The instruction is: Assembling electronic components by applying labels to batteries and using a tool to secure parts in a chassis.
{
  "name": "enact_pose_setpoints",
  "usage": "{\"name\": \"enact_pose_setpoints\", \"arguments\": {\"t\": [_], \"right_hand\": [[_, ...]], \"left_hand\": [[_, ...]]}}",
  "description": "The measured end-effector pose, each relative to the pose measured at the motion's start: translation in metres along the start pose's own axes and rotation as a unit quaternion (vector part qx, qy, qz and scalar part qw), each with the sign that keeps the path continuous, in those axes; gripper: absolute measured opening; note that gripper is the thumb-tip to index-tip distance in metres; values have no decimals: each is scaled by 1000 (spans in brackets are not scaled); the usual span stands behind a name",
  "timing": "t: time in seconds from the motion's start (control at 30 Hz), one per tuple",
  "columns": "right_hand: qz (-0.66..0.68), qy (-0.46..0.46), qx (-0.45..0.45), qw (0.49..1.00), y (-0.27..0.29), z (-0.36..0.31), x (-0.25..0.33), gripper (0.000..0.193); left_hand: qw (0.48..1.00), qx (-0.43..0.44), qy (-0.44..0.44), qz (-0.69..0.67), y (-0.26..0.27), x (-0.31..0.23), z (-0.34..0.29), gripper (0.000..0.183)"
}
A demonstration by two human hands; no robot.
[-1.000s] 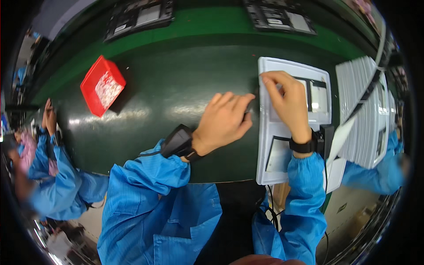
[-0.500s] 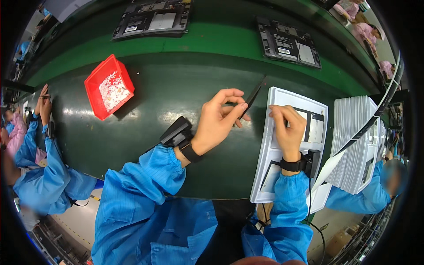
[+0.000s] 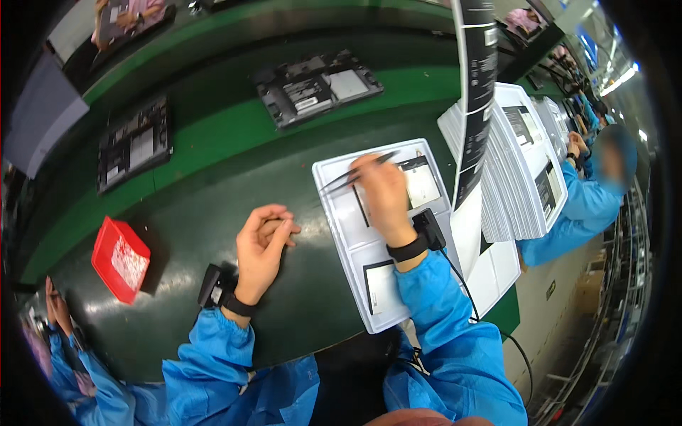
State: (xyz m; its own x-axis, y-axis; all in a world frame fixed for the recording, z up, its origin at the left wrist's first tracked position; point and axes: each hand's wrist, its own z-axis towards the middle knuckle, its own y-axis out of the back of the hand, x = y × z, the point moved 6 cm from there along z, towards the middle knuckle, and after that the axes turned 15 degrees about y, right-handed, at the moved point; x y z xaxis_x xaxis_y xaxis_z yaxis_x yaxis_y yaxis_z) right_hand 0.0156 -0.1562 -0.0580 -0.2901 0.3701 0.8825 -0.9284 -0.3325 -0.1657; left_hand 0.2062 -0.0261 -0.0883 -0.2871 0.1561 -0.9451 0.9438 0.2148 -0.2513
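My right hand is closed on dark tweezers over the upper part of a white compartmented tray. The tweezers' slim prongs point left, across the tray's left rim. Beside that hand lies a flat black-and-white piece, and another similar piece sits in the lower compartment. Left of the tray, my left hand is above the dark green bench, its fingers loosely curled and a gap between thumb and forefinger. Nothing shows in it. My right fingertips are partly blurred.
A red bin with small white bits stands at the left. Two opened laptop bases rest along the back ledge. Stacked white trays stand at the right, behind a hanging black-and-white strip. Co-workers sit on both sides.
The tweezers have passed from my left hand to my right, which is now farther over the tray. My left hand is without them. The whole view has swung to the right.
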Motion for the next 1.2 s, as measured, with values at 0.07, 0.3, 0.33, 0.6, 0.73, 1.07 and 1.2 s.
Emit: {"name": "enact_pose_setpoints", "arguments": {"t": [0.07, 0.3, 0.33, 0.6, 0.73, 1.07, 1.2], "right_hand": [[334, 29, -154, 929, 39, 18, -6, 25], [430, 28, -286, 856, 102, 24, 8, 26], [423, 31, -291, 858, 100, 24, 11, 26], [403, 18, -242, 882, 94, 27, 16, 31], [406, 13, -224, 886, 94, 28, 19, 35], [454, -32, -215, 864, 82, 24, 19, 47], [469, -39, -214, 856, 83, 25, 19, 41]], "left_hand": [[999, -22, 21, -18, 8, 7, 3, 19], [1000, -7, 27, 4, -3, 5, 1, 17], [1000, -14, 25, 5, -2, 5, 2, 17], [999, -10, 21, 23, -9, 5, 3, 16], [999, -15, 18, 32, -12, 3, 4, 15], [999, -11, 33, 29, -22, 5, 7, 16], [999, -12, 34, 33, -26, 4, 8, 16]]}}
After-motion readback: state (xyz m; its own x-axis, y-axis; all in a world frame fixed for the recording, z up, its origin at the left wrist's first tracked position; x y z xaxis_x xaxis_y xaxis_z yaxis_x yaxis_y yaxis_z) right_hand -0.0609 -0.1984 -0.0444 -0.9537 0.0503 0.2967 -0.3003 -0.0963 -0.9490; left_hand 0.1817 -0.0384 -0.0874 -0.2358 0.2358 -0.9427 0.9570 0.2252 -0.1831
